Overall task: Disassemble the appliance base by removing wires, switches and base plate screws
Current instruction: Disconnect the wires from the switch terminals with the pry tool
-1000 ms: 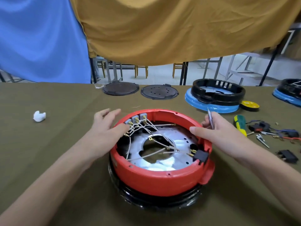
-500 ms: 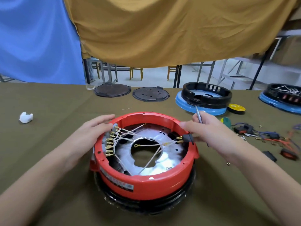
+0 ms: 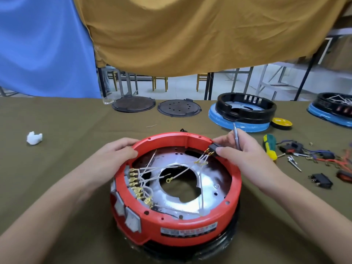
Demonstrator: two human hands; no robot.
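The red appliance base (image 3: 182, 223) lies upside down in front of me on a black ring. Inside it a metal plate (image 3: 190, 168) shows, crossed by white wires (image 3: 152, 174) that run to grey switches (image 3: 133, 180) on the left wall. My left hand (image 3: 112, 159) grips the red rim at the far left. My right hand (image 3: 238, 151) rests on the far right rim, its thumb against a black connector (image 3: 214, 148), and holds a thin metal tool (image 3: 236, 137) between its fingers.
A green-and-yellow screwdriver (image 3: 269, 146), loose switches (image 3: 321, 181), wires and screws lie on the cloth at right. Two black discs (image 3: 179, 108), a blue-and-black base (image 3: 245, 113), a yellow tape roll (image 3: 281, 123) and another base (image 3: 331, 109) stand behind. White crumpled paper (image 3: 34, 138) lies far left.
Both hands have turned the red base, so the grey switches went from the far side to the near left and the black connector to the far right.
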